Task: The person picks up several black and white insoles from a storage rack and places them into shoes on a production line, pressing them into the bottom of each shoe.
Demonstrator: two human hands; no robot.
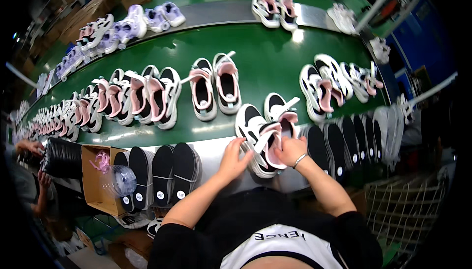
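Note:
A white, black and pink sneaker [252, 126] lies right in front of me on the metal edge of the bench, its toe pointing away and its strap raised. My right hand [294, 152], with a bracelet at the wrist, is closed at the collar of this sneaker, some fingertips hidden in its pink-lined opening. Against the left side of its sole is my left hand [233, 161], thumb and fingers apart. A matching sneaker [275, 106] stands just beyond, partly covered by the first one and my right hand.
Green conveyor [196, 43] carries rows of similar sneakers [164, 94], with lilac sneakers [132, 23] on the far ledge. Bundled black insoles [187, 170] line both sides of me. A cardboard box [93, 180] holds a clear plastic bottle [119, 180]. Another person's hands [37, 147] show far left.

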